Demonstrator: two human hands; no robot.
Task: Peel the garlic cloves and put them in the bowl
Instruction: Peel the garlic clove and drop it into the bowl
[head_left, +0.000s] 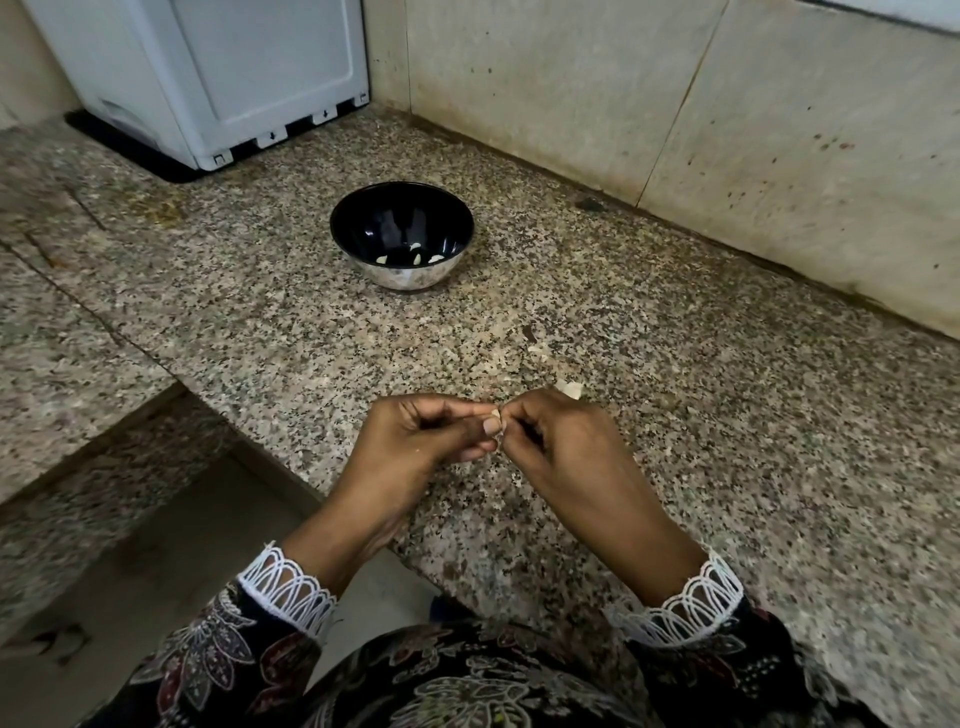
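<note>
Both hands are held together above the near part of the speckled granite desk (675, 395). The left hand (415, 431) has its fingers curled inward, thumb and forefinger pinching a small pale garlic clove (496, 415) at the tips. The right hand (561, 441) meets it from the other side, its fingers likewise curled and pinching the same clove; fingertips of both hands touch at the clove. Only a sliver of the clove shows between the fingertips, so how much skin remains on it cannot be told.

The bowl (402, 234) stands on the desk well beyond the hands, toward the back wall: dark glossy inside, shiny metal outside. Three peeled cloves (415, 256) lie on its bottom, apart from each other.

A pale scrap of garlic skin (570, 388) lies on the desk just behind the right hand. Another small scrap (535, 349) lies a little farther back.

A white appliance (208, 78) sits on a black base at the far left corner of the desk. Sleeves are dark floral fabric with white lace cuffs (288, 584).
</note>
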